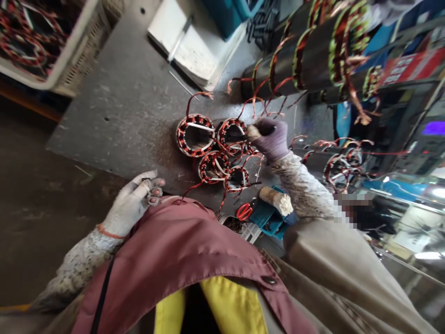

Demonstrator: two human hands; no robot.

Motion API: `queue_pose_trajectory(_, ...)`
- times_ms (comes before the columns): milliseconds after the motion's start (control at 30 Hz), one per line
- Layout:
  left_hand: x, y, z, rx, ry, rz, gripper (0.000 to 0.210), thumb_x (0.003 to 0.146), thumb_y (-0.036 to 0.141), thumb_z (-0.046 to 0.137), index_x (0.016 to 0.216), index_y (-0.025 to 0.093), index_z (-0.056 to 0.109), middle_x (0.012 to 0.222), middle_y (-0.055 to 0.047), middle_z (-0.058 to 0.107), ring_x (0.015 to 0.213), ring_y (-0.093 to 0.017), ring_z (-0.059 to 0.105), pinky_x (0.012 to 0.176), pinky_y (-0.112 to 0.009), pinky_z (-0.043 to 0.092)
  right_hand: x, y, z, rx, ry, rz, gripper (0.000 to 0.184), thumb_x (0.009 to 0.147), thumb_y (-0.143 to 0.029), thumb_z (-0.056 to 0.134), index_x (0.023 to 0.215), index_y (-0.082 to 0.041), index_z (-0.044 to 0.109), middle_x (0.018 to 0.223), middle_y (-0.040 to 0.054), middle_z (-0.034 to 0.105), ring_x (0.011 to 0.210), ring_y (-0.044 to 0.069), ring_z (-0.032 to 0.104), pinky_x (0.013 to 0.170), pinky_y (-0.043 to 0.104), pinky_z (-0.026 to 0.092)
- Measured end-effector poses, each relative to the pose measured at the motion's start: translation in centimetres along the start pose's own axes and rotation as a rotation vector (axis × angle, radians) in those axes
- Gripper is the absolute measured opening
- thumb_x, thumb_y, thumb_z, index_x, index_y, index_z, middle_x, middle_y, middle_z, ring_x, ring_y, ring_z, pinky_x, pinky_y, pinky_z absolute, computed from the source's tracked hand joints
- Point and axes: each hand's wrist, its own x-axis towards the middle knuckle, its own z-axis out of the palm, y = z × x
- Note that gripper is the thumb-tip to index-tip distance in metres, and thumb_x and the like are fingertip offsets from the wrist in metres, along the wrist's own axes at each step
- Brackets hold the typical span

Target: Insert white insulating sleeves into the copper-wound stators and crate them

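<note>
My right hand (268, 137), in a purple glove, is closed beside a wire-wound motor stator (233, 132) at the middle of the metal table. A thin black strip (240, 138) reaches from its fingertips across the stator's opening. Three more stators stand close by: a larger one (195, 135) at the left, one in front (213, 167) and a small one (236, 179). Red wire leads and white sleeves show on their ends. My left hand (139, 195), in a worn white glove with bare fingertips, hovers by the table's near edge, fingers loosely bent and apart, nothing visible in them.
Large stators (313, 51) lie in rows at the right back. A white crate (66, 69) of wound parts stands far left. Behind are a white board (194, 46) and a teal bin (225, 16). Red-handled scissors (244, 211) and a blue tray (267, 218) lie near my body.
</note>
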Motion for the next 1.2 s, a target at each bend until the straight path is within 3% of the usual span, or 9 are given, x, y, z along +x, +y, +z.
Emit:
queue_pose_trajectory(133,-0.1,-0.5,-1.3,-0.06,0.047,0.01,0.046,0.07,0.028,0.083,0.112,0.016,0.066,0.091,-0.005,0.074,0.065,-0.008,0.057,0.055,-0.018,0.045,1.1,-0.1,2.6,-0.223,-0.088,0.004,0.017,0.075,-0.034,0.072,0.07,-0.019,0.065,0.064,0.0036,0.065,0.071,0.02,0.065,0.067,0.031,0.052)
queue_pose_trajectory(367,0.1,-1.0,-2.3,-0.13,0.076,0.005,0.038,0.074,0.023,0.079,0.109,0.015,0.066,0.089,-0.006,0.073,0.065,-0.009,0.056,0.052,-0.018,0.043,0.7,0.0,1.9,-0.362,-0.115,-0.05,0.022,0.076,-0.04,0.069,0.074,-0.018,0.071,0.067,0.005,0.069,0.068,0.02,0.067,0.067,0.032,0.053)
queue_pose_trajectory(567,0.4,-0.7,-2.2,-0.147,0.081,0.008,0.038,0.073,0.022,0.08,0.107,0.015,0.066,0.087,-0.006,0.073,0.064,-0.009,0.056,0.052,-0.018,0.042,0.9,0.0,2.8,-0.355,-0.15,-0.063,0.019,0.072,-0.036,0.071,0.072,-0.018,0.072,0.066,0.0046,0.069,0.072,0.022,0.068,0.07,0.032,0.054)
queue_pose_trajectory(733,0.2,-0.4,-2.8,-0.159,0.11,0.015,0.037,0.074,0.02,0.078,0.109,0.014,0.066,0.089,-0.007,0.074,0.065,-0.009,0.058,0.053,-0.018,0.044,0.1,-2.0,0.5,-0.138,-0.092,-0.006,0.011,0.074,-0.029,0.071,0.07,-0.019,0.068,0.065,0.003,0.066,0.068,0.018,0.064,0.068,0.032,0.053)
queue_pose_trajectory(833,0.1,-0.2,-3.0,-0.178,0.114,0.031,0.034,0.078,0.018,0.074,0.111,0.013,0.065,0.088,-0.008,0.073,0.064,-0.009,0.057,0.051,-0.017,0.042,-2.7,-4.3,-2.6,0.125,0.049,-0.028,0.017,0.079,-0.036,0.069,0.069,-0.023,0.064,0.066,0.0026,0.065,0.061,0.015,0.058,0.061,0.032,0.051)
queue_pose_trajectory(900,0.2,0.0,-2.8,-0.166,0.101,0.027,0.033,0.079,0.018,0.073,0.11,0.013,0.065,0.087,-0.007,0.073,0.062,-0.009,0.057,0.05,-0.017,0.041,-5.2,-5.6,-3.5,0.266,0.061,-0.01,0.02,0.08,-0.041,0.07,0.069,-0.025,0.064,0.064,0.0018,0.064,0.057,0.014,0.055,0.057,0.031,0.049)
queue_pose_trajectory(967,0.2,0.3,-2.5,-0.141,0.077,0.018,0.033,0.079,0.019,0.073,0.11,0.013,0.065,0.088,-0.007,0.072,0.061,-0.008,0.056,0.049,-0.018,0.041,-7.6,-6.3,-2.8,0.314,-0.019,0.046,0.023,0.076,-0.044,0.072,0.068,-0.024,0.065,0.061,0.0006,0.062,0.055,0.014,0.054,0.054,0.03,0.048)
queue_pose_trajectory(1100,0.3,0.4,-2.2,-0.113,0.058,-0.001,0.032,0.079,0.018,0.07,0.111,0.014,0.064,0.088,-0.006,0.072,0.061,-0.008,0.056,0.05,-0.017,0.043,-10.5,-5.4,1.7,0.212,-0.217,0.134,0.026,0.069,-0.045,0.072,0.064,-0.021,0.065,0.057,-0.0008,0.062,0.053,0.012,0.052,0.054,0.026,0.045)
queue_pose_trajectory(1200,0.3,0.1,-2.7,-0.119,0.061,0.01,0.034,0.08,0.019,0.07,0.113,0.014,0.064,0.089,-0.005,0.072,0.063,-0.008,0.056,0.051,-0.017,0.043,-11.2,-4.1,4.2,0.167,-0.228,0.148,0.023,0.071,-0.044,0.069,0.067,-0.021,0.066,0.058,-0.0006,0.063,0.054,0.012,0.053,0.056,0.026,0.045)
